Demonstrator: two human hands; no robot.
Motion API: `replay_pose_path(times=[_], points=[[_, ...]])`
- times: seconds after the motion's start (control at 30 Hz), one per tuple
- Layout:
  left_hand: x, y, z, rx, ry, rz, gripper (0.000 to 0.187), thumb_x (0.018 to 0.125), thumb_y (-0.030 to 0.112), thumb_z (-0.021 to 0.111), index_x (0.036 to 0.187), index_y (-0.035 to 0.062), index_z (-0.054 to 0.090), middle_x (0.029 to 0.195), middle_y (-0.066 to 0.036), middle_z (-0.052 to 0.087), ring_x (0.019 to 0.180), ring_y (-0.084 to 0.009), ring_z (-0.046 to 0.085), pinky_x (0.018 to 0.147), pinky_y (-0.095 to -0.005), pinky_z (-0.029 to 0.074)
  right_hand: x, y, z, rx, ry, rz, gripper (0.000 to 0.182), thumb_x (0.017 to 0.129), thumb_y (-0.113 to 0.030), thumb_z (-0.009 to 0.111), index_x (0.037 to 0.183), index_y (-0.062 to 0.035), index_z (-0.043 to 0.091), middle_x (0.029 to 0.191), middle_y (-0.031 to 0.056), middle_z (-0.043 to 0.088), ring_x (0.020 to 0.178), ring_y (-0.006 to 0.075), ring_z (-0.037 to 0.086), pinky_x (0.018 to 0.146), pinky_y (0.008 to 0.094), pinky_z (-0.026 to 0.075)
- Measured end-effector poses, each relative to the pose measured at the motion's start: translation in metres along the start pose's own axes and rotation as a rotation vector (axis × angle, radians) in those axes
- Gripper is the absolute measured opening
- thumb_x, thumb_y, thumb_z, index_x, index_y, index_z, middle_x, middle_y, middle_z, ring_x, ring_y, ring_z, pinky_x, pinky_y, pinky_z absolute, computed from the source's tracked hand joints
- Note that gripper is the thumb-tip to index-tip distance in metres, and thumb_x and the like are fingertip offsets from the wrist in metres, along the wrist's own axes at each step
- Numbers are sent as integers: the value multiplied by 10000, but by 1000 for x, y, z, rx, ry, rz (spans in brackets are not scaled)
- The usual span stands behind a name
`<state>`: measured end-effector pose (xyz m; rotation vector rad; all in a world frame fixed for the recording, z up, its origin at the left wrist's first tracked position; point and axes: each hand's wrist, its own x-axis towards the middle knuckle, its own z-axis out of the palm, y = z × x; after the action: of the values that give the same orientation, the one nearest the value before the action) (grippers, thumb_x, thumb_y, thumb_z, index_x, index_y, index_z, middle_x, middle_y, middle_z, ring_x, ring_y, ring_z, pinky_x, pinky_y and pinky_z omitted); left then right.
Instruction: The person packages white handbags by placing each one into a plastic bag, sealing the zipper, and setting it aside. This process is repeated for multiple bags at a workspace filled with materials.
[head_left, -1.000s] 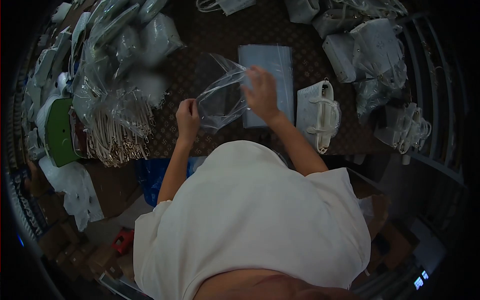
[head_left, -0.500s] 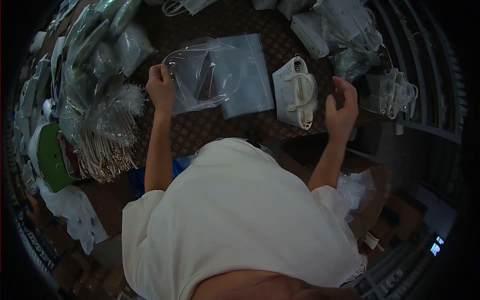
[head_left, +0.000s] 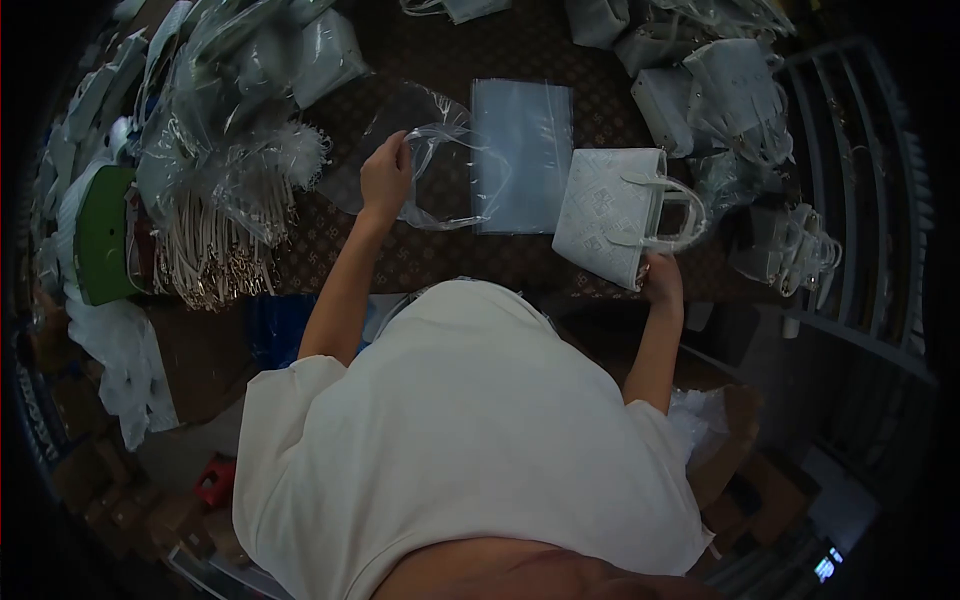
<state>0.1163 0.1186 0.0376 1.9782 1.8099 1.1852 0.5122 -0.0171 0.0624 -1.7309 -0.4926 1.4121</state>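
My left hand [head_left: 385, 180] is closed on the edge of a clear plastic bag [head_left: 440, 185], whose mouth gapes to the right. Beside it lies a flat stack of clear plastic bags [head_left: 525, 160] on the patterned table. To the right, a white handbag [head_left: 610, 205] with an embossed pattern is tipped so that its broad side faces me, handles pointing right. My right hand [head_left: 662, 280] grips it at its lower right corner; the fingertips are partly hidden behind the handbag.
Wrapped bags [head_left: 240, 85] are heaped on the left above a bundle of white straps with metal clasps [head_left: 225, 240]. A green bag [head_left: 103, 235] stands at the left edge. More white bags [head_left: 735, 95] are piled at the back right, near a metal rack [head_left: 850, 190].
My right hand has gone from open beside the handbag to gripping its corner, and the handbag has turned onto its side. My left hand has shifted right with the plastic bag.
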Motion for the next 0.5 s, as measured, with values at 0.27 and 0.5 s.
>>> replay_pose_path(times=[0.27,0.5], points=[[13,13,10,-49,-32,-80,182,819,176,556,940,64,634,721,-149,598,625,-300,589,569,-357,461,27,25,101,-38,-511,190,301,809,-145,513,1064,14,526,941,163,597,775,228,622,640,327,526],[-15,9,-11,-160,-322,64,246,770,69,549,1007,40,609,795,-168,590,702,-285,590,627,-337,462,41,41,190,605,-407,356,318,843,-171,474,1116,-10,506,1067,141,571,932,254,579,803,395,485]])
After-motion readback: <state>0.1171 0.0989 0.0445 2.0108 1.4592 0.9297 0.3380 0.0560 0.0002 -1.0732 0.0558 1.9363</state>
